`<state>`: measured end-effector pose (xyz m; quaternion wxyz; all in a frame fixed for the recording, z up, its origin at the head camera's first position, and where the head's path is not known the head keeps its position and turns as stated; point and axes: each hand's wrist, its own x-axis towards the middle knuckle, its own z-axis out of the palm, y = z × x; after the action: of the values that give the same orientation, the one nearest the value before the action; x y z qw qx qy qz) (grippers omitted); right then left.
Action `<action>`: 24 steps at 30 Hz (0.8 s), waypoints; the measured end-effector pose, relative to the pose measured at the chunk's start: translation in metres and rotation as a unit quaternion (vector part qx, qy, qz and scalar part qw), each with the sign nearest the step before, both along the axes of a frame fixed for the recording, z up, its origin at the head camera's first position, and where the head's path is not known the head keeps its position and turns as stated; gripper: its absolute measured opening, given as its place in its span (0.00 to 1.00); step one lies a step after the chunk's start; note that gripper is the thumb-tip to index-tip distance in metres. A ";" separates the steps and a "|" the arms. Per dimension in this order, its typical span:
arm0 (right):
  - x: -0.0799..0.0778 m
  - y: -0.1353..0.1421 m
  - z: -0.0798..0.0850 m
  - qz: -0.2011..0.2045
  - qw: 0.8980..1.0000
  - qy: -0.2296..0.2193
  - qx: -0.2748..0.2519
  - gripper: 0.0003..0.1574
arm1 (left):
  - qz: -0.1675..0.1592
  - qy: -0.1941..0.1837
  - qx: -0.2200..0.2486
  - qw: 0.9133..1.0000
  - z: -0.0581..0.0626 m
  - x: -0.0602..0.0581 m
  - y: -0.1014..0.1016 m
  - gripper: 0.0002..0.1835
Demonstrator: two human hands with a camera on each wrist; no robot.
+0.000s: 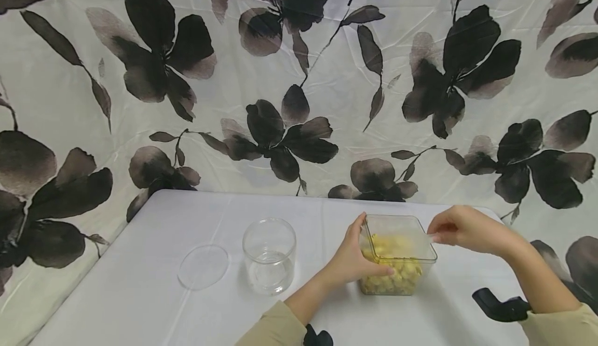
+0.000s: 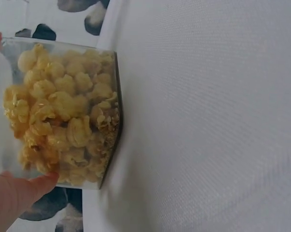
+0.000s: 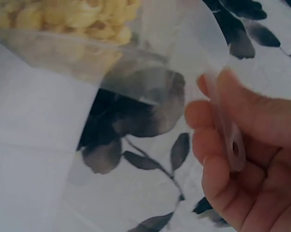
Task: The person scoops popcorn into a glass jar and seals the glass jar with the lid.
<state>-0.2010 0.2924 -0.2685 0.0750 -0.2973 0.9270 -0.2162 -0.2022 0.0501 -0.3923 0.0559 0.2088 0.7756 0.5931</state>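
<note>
A clear square plastic container [image 1: 424, 256] partly filled with yellow popcorn [image 1: 391, 281] stands on the right half of the table. My left hand [image 1: 350, 260] grips its left side, thumb along the front wall; in the left wrist view the fingertips press the wall beside the popcorn. At the right rim, my right hand [image 1: 474, 231] holds a translucent plastic scoop. The right wrist view shows the fingers curled round the scoop's handle [image 3: 227, 130], which has a hole at its end. Its wide head reaches toward the container; how deep it sits is unclear.
An uncovered round clear jar [image 1: 270, 268] stands left of the container. Farther left, a clear round lid [image 1: 203, 267] lies flat on the white table [image 1: 140, 294]. Behind the table hangs a floral curtain [image 1: 299, 76].
</note>
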 end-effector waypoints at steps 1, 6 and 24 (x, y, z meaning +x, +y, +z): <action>0.001 -0.003 0.005 0.003 0.999 0.038 0.018 0.03 | 0.001 0.003 -0.001 1.000 0.001 -0.001 0.000 0.63; 0.009 -0.021 0.025 -0.003 0.982 0.173 0.069 0.08 | 0.000 0.016 -0.007 1.000 0.004 -0.003 -0.002 0.63; -0.004 -0.073 -0.019 0.033 0.911 0.300 0.281 0.16 | -0.006 0.014 0.006 1.000 -0.003 0.000 -0.003 0.63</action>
<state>-0.2051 0.2195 -0.2879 -0.1186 -0.3448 0.9181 0.1553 -0.2024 0.0474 -0.3955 0.0468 0.2221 0.7716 0.5942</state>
